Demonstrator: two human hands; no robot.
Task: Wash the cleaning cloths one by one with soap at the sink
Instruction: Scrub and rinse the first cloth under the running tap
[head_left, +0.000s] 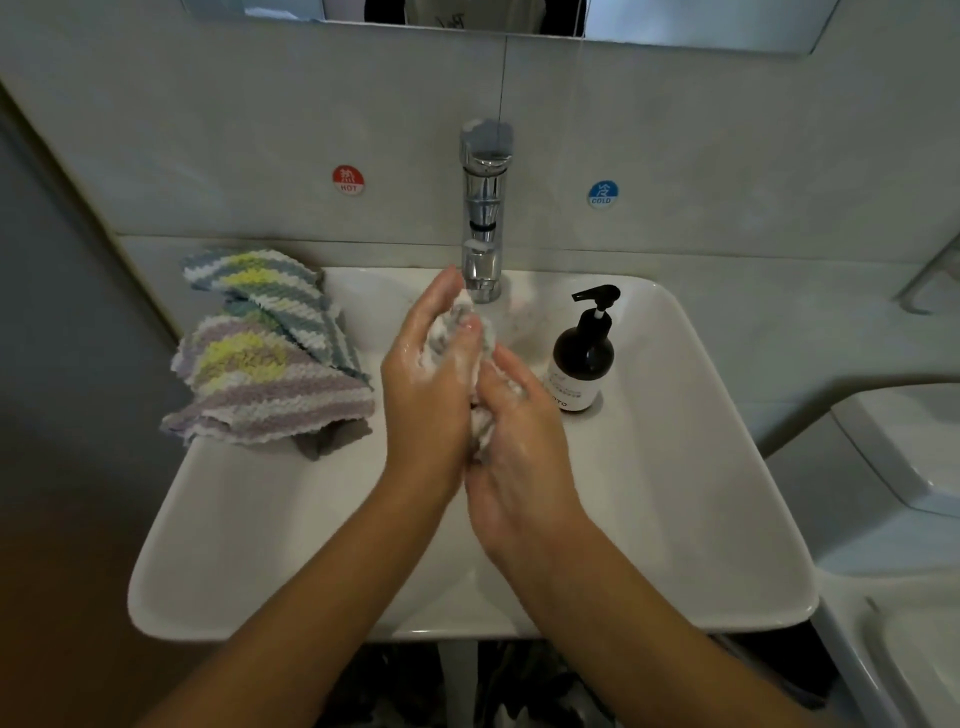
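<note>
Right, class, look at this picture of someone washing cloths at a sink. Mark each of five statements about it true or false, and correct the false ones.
1. Both hands, the left hand and the right hand, hold one soapy cloth between them. True.
2. The soap bottle stands to the left of the tap. False: it stands to the tap's right, on the sink.
3. The striped cloths are piled on the sink's left side. True.
4. The soap bottle is white with a white pump. False: it is dark with a black pump.
5. The hot sticker is blue. False: it is red.
</note>
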